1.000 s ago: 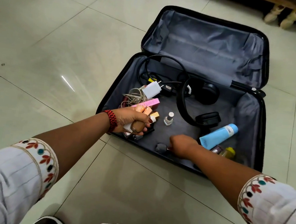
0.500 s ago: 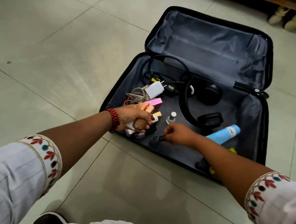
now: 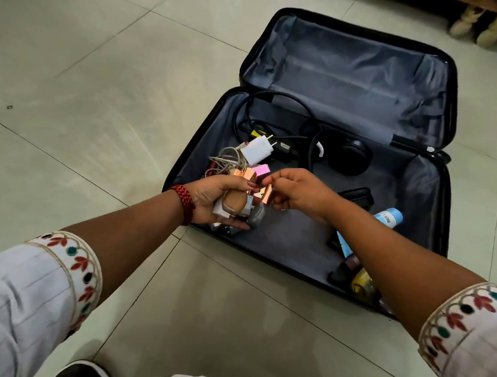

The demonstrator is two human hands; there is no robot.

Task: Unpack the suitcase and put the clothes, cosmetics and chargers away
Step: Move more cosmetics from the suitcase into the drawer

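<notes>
The suitcase lies open on the floor, and both hands meet over its near-left corner. The left hand grips a bunch of cosmetics (a tan bottle, copper caps and a white box among them), with its fingers curled under the lot. The right hand is just beside it, fingers curled, the fingertips pinching a small copper piece that touches the bunch. Just beyond the left hand lie a tangled cable, a pink box and a white charger. Beyond the right hand sit black headphones. Under the right forearm, partly hidden, lie a blue tube and a yellow bottle. A red bracelet circles the left wrist.
</notes>
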